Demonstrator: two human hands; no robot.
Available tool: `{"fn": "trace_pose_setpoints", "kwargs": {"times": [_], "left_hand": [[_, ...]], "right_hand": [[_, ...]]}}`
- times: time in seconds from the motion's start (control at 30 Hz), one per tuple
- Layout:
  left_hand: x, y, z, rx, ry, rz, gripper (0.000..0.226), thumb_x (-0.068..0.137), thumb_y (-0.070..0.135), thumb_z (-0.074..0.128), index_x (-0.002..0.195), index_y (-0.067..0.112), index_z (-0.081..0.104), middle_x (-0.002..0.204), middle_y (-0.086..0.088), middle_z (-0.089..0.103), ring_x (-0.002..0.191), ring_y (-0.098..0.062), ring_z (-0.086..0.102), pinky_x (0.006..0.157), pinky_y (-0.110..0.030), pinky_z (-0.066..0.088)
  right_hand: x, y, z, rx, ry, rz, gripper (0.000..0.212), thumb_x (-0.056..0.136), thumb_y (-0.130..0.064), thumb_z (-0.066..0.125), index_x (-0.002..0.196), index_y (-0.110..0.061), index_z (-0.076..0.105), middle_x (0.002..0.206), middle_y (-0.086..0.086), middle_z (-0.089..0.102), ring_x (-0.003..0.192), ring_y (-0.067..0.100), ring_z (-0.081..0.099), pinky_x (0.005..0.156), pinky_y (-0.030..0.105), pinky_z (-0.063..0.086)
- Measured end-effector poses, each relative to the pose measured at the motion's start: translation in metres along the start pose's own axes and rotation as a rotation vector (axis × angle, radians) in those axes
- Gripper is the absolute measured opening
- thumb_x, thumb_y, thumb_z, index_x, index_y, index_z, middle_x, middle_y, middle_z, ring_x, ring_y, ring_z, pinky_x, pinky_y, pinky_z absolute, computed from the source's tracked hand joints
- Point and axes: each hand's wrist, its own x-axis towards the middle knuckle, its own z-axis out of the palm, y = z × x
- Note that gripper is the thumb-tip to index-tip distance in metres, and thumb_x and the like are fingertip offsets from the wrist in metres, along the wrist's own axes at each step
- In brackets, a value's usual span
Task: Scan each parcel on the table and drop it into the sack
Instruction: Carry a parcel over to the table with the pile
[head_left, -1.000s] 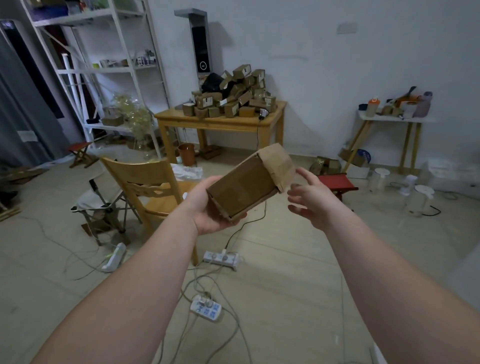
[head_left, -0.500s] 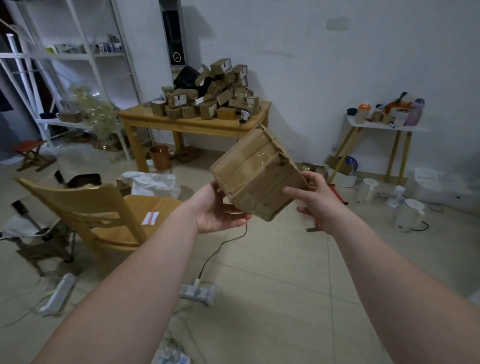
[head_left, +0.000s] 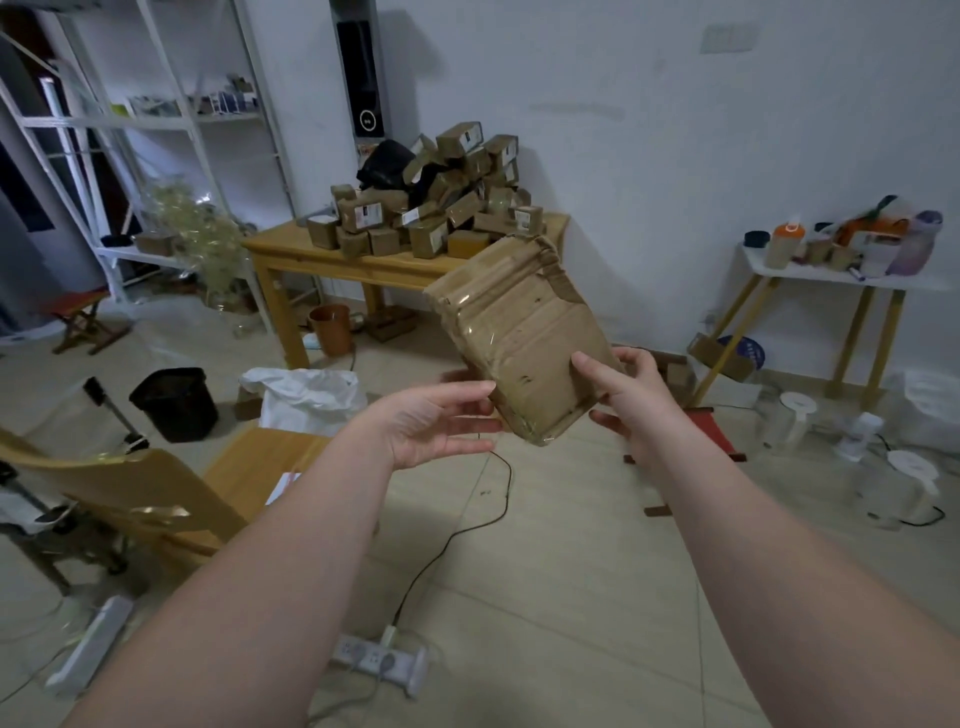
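Left hand (head_left: 431, 426) opened; right hand (head_left: 634, 400) grips one parcel (head_left: 519, 332).

Parcels (head_left: 431, 208) pile on the table (head_left: 283, 248), sack (head_left: 306, 400) before it.

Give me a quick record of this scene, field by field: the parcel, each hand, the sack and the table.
parcel: taped brown box, held tilted in the air; no label on the face in view
right hand: grips the parcel's lower end, thumb on the front
left hand: open, fingers straight beside the parcel's lower edge; contact unclear
sack: white, on the floor to the left of the hands
table: wooden, by the wall
pile: many brown parcels heaped on the table
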Motion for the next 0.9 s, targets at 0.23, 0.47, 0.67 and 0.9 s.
{"fn": "trace_pose_setpoints", "kwargs": {"times": [0.23, 0.47, 0.67, 0.9], "left_hand": [[0.092, 0.021, 0.006, 0.036, 0.174, 0.034, 0.048, 0.063, 0.028, 0.076, 0.106, 0.013, 0.06, 0.123, -0.012, 0.053, 0.113, -0.031, 0.056, 0.086, -0.043, 0.055], [0.226, 0.055, 0.032, -0.041, 0.237, 0.014, 0.068, 0.062, 0.035, 0.079, 0.122, 0.01, 0.056, 0.122, -0.015, 0.06, 0.111, -0.031, 0.061, 0.086, -0.046, 0.055], [0.327, 0.097, 0.049, -0.037, 0.38, 0.052, 0.033, 0.086, 0.035, 0.066, 0.11, 0.015, 0.057, 0.112, -0.01, 0.062, 0.101, -0.028, 0.065, 0.079, -0.042, 0.057], [0.387, 0.121, 0.01, -0.072, 0.47, -0.006, 0.048, 0.086, 0.045, 0.061, 0.119, 0.01, 0.058, 0.109, -0.013, 0.065, 0.095, -0.026, 0.067, 0.074, -0.039, 0.057]], "right_hand": [[0.1, 0.002, -0.002, 0.034, -0.064, 0.023, 0.053, 0.083, -0.034, 0.074, 0.125, -0.018, 0.044, 0.102, -0.008, 0.052, 0.088, 0.009, 0.052, 0.088, 0.035, 0.049], [0.236, -0.008, -0.032, -0.024, -0.127, 0.059, 0.045, 0.084, -0.034, 0.073, 0.117, -0.016, 0.048, 0.097, -0.005, 0.052, 0.084, 0.009, 0.052, 0.078, 0.031, 0.048], [0.357, -0.032, -0.047, -0.103, -0.219, 0.082, 0.035, 0.086, -0.043, 0.068, 0.106, -0.018, 0.054, 0.101, -0.002, 0.054, 0.088, 0.013, 0.052, 0.077, 0.033, 0.05], [0.451, -0.028, -0.018, -0.145, -0.372, 0.231, 0.055, 0.077, -0.061, 0.069, 0.115, -0.024, 0.054, 0.113, -0.004, 0.057, 0.109, 0.02, 0.053, 0.09, 0.04, 0.049]]}}
